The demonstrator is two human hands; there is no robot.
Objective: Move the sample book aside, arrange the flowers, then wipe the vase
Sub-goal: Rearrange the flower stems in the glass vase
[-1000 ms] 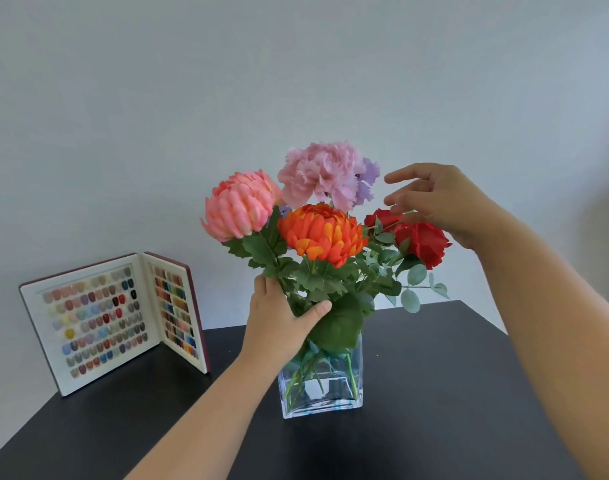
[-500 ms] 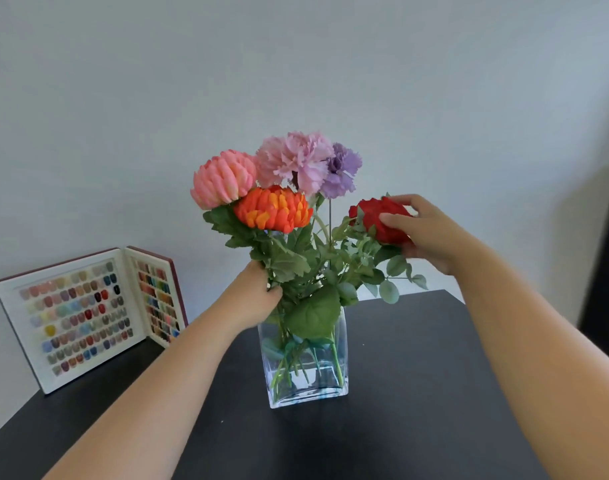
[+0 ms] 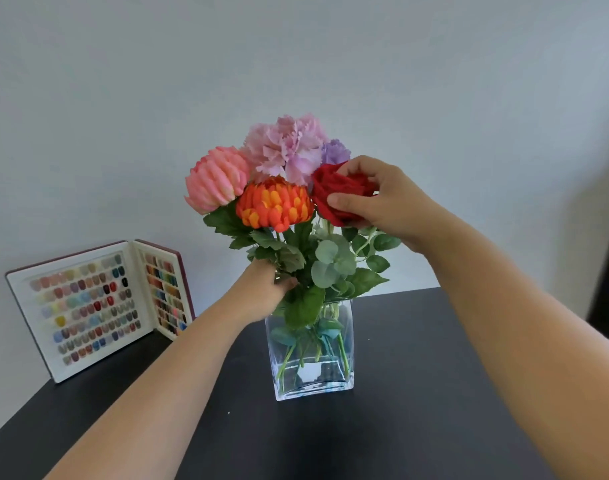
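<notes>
Holding the red rose [image 3: 341,194] in my right hand [image 3: 391,202], I have the thumb pressed on the front petals and the fingers curled over the top and back, so that grip is closed around the bloom. My left hand [image 3: 261,294] is lower down, closed on the stems [image 3: 289,268] just above the rim of the vase [image 3: 310,355], with leaves [image 3: 334,261] crowding over the knuckles (I cannot see every fingertip in there). The vase is clear, square-sided glass, standing upright near the middle of the black tabletop [image 3: 417,393], with a little water in the bottom. Packed tight against the rose are the orange chrysanthemum [image 3: 274,204] on its left, the pink chrysanthemum [image 3: 216,183] further left, and the pale pink carnation [image 3: 285,147] and small purple bloom [image 3: 335,152] behind; these touch one another, leaving little room between the heads. The sample book [image 3: 99,306] stands open and propped against the grey wall [image 3: 296,57] at the back left of the tabletop, well apart from the vase, its pages showing rows of coloured nail tips; no writing on it is readable. The tabletop is open in front of and to the right of the vase, its back edge meets the wall, and its left edge runs diagonally below the book.
</notes>
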